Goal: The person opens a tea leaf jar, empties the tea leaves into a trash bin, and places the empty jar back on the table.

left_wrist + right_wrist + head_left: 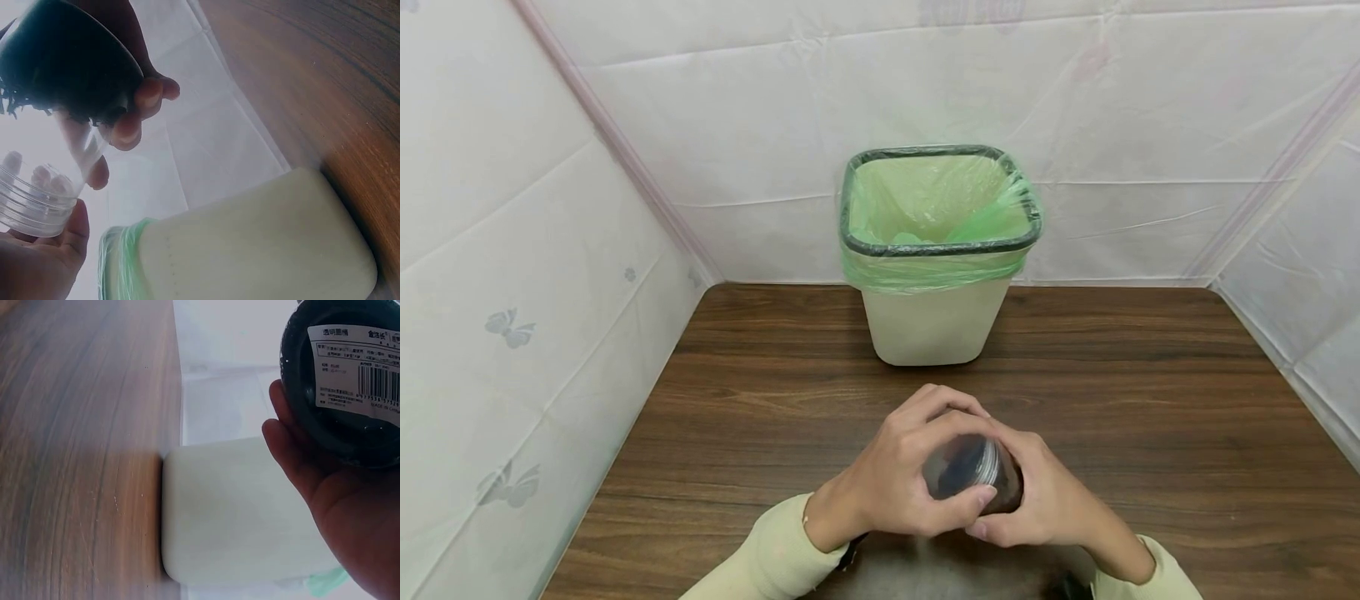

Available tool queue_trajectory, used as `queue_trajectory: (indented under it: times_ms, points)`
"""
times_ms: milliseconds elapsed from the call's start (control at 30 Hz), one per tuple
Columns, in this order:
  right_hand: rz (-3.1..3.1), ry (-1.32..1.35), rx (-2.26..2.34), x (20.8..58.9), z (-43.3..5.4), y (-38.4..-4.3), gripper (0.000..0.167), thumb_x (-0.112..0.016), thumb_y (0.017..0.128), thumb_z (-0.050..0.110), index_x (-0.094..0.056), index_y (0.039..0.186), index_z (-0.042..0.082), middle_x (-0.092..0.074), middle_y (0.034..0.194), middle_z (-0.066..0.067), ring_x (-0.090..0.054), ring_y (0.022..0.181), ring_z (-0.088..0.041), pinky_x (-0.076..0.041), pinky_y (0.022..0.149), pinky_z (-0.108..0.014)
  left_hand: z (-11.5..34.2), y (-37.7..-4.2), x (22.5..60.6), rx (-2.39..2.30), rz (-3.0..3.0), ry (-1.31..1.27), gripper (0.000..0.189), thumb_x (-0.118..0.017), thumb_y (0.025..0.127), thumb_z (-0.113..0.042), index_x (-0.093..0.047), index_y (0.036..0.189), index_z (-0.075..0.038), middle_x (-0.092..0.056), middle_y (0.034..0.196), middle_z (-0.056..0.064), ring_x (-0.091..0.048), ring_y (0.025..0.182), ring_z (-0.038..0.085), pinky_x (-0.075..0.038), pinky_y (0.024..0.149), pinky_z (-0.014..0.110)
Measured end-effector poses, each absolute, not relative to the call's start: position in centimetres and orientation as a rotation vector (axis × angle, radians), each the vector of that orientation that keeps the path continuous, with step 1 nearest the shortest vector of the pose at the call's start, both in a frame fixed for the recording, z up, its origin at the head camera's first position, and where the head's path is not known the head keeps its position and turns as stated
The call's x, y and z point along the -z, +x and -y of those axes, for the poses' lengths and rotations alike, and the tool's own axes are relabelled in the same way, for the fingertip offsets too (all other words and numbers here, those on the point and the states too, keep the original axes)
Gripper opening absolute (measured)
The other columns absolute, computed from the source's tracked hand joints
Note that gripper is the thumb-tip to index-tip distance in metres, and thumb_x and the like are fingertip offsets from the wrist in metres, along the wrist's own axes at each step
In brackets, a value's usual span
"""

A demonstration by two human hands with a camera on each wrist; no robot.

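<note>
A clear plastic jar (958, 471) with dark contents is held above the near part of the table, between both hands. My left hand (883, 479) curls around its clear end, thumb below. Around the dark base wraps my right hand (1052, 496), with its thumb close to the left thumb. In the left wrist view, dark shredded material (69, 62) fills the jar's base end, and the clear ridged end (37, 206) lies lower left. A printed label (356, 372) with a barcode covers the jar's underside in the right wrist view.
A pale waste bin (936, 321) with a dark rim and a green bag liner (932, 271) stands beyond the hands at the table's back edge. Brown wood-grain table (737, 400) lies beneath. Whitish sheeting (760, 125) hangs behind and along both sides.
</note>
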State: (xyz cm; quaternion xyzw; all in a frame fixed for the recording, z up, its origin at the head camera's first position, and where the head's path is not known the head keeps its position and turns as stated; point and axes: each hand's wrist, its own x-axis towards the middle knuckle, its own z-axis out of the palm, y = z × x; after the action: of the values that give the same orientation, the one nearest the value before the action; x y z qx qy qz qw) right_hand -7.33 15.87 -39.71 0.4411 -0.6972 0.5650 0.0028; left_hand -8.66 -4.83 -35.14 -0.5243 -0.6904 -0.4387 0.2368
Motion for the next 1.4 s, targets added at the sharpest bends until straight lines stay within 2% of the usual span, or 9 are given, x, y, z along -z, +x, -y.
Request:
queue_trajectory:
  times_ms: [233, 633, 900, 1133, 1400]
  points:
    - [2.214, 1.322, -1.737, 39.7, -15.9, -7.3, 0.071, -0.085, 0.072, 0.017, -0.053, 0.136, 0.009, -0.067, 0.109, -0.005, -0.069, 0.086, -0.019, -0.059, 0.067, -0.034, 4.7, -8.6, 35.4, 1.206, 1.923, -1.39, 0.036, -0.066, 0.089, -0.032, -0.069, 0.114, -0.007, -0.062, 0.113, 0.007, -0.059, 0.105, 0.017, -0.048, 0.094, 0.025]
    - [2.232, 1.284, -1.711, 39.8, -15.9, -7.2, 0.069, -0.086, 0.071, 0.018, -0.055, 0.131, 0.005, -0.067, 0.109, -0.002, -0.069, 0.086, -0.018, -0.058, 0.068, -0.033, 4.7, -8.6, 35.4, 1.207, 1.938, -1.391, 0.036, -0.067, 0.09, -0.032, -0.069, 0.116, -0.007, -0.062, 0.115, 0.007, -0.059, 0.107, 0.017, -0.048, 0.094, 0.025]
    - [2.228, 1.296, -1.731, 40.0, -16.0, -7.2, 0.069, -0.086, 0.072, 0.016, -0.054, 0.133, 0.007, -0.068, 0.107, -0.002, -0.068, 0.085, -0.018, -0.058, 0.067, -0.033, 5.0, -8.5, 35.4, 1.227, 2.024, -1.413, 0.038, -0.068, 0.09, -0.034, -0.069, 0.12, -0.011, -0.061, 0.122, 0.004, -0.056, 0.114, 0.015, -0.046, 0.098, 0.026]
    - [2.257, 1.259, -1.678, 40.1, -16.3, -7.3, 0.062, -0.083, 0.068, 0.015, -0.059, 0.125, 0.011, -0.068, 0.101, 0.003, -0.068, 0.081, -0.015, -0.057, 0.066, -0.031, 5.6, -8.5, 35.1, 1.198, 2.117, -1.489, 0.052, -0.069, 0.089, -0.043, -0.063, 0.13, -0.012, -0.056, 0.133, 0.003, -0.051, 0.124, 0.015, -0.043, 0.103, 0.028]
    - [2.121, 1.446, -1.829, 40.1, -16.3, -7.5, 0.061, -0.078, 0.083, 0.022, -0.052, 0.134, 0.0, -0.069, 0.109, -0.008, -0.069, 0.091, -0.021, -0.058, 0.075, -0.036, 6.2, -9.0, 33.5, 1.166, 1.969, -1.593, 0.051, -0.071, 0.087, -0.039, -0.063, 0.129, -0.011, -0.055, 0.137, 0.008, -0.051, 0.128, 0.02, -0.042, 0.104, 0.039]
